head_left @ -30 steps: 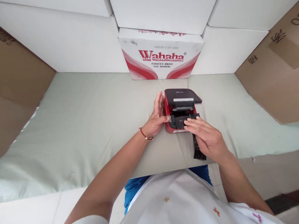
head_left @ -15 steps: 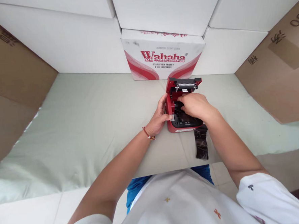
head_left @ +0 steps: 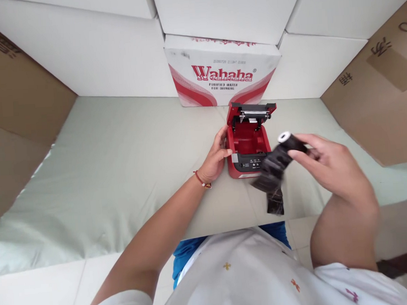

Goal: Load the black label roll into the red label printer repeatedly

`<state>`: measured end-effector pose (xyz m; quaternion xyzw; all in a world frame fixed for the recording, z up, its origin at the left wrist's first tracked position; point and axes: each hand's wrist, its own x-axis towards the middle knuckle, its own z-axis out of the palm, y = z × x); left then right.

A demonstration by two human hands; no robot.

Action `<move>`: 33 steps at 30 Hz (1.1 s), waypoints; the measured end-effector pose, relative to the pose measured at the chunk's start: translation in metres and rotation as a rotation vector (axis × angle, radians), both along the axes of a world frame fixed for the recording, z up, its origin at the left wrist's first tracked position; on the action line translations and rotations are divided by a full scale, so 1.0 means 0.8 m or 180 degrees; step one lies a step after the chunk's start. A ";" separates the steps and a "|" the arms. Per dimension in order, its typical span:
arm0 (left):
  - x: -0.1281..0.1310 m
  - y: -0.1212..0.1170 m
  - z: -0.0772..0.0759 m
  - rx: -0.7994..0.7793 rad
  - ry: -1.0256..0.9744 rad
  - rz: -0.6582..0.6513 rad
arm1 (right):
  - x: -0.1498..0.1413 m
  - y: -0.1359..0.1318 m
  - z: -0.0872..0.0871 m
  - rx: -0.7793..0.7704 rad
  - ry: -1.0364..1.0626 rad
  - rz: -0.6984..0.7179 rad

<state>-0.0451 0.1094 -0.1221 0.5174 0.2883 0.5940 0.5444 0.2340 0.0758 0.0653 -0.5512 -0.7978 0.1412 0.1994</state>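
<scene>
I'm watching a person working at a small box-shaped machine of red and black plastic (head_left: pixel 244 164), whose red-sided hinged lid (head_left: pixel 234 113) is standing raised at its back. The left hand (head_left: pixel 215 162) is bracing the machine's left side, its fingers lying along the red wall and its thumb resting by the grey tab at the front left corner; that grip is loose, leaning against the body and not wrapping around it. The right hand (head_left: pixel 337 166), to the right of the machine, is pinching a black roll with a white core (head_left: pixel 294 144) between thumb and fingers, narrowed to the roll's width. The roll is hovering above the cloth, outside the machine, and a dark, glossy strip (head_left: pixel 276 162) is trailing from it toward the machine's front right corner, blurring at its lower end. A crinkled black strip end (head_left: pixel 275 204) is lying in front of that corner; whether it is joining the trailing strip I cannot tell. As I'm judging it, the lifting of the lid and the parting of roll from machine are already standing as done, while the roll is not yet resting anywhere and the lid is not yet lying down. Behind the machine, a white carton with red curves (head_left: pixel 223 73) is standing, and a pale green cloth (head_left: pixel 138 165) is spreading beneath the machine.
</scene>
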 end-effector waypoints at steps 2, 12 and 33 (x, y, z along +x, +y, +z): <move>0.002 0.001 -0.002 -0.0035 -0.0057 0.0098 | 0.048 -0.004 -0.014 -0.0072 -0.0244 -0.0303; 0.013 -0.010 0.010 -0.0755 0.0436 0.2064 | 0.077 -0.001 -0.126 -0.0187 -0.0538 -0.0288; 0.010 -0.018 0.021 -0.0609 0.0800 0.1872 | -0.044 0.057 -0.002 -0.0900 -0.0015 0.0632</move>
